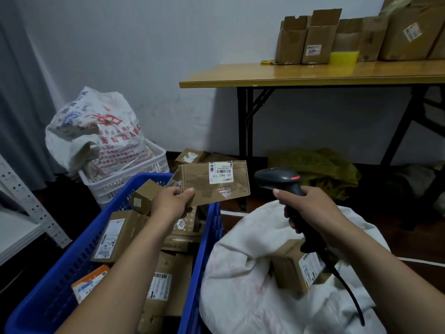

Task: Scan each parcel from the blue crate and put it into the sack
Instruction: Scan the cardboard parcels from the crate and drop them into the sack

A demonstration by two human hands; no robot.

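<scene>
1. My left hand (172, 201) pinches a flat, rectangular cardboard parcel (204, 188) by its near left corner, thumb on top. It holds the parcel above the far right corner of the blue crate (79, 256).
2. The parcel's face is creased brown card with clear tape and a white barcode label (220, 173), and it is turned towards me.
3. My right hand (310, 208) is wrapped round the grip of a black plastic barcode scanner (277, 179). The scanner's head is just right of the parcel, not touching it.
4. The crate is latticed plastic and holds further boxed parcels (115, 235).
5. The white woven sack (240, 285) lies crumpled against the crate's right wall, with one labelled carton (293, 268) in its mouth.
</scene>
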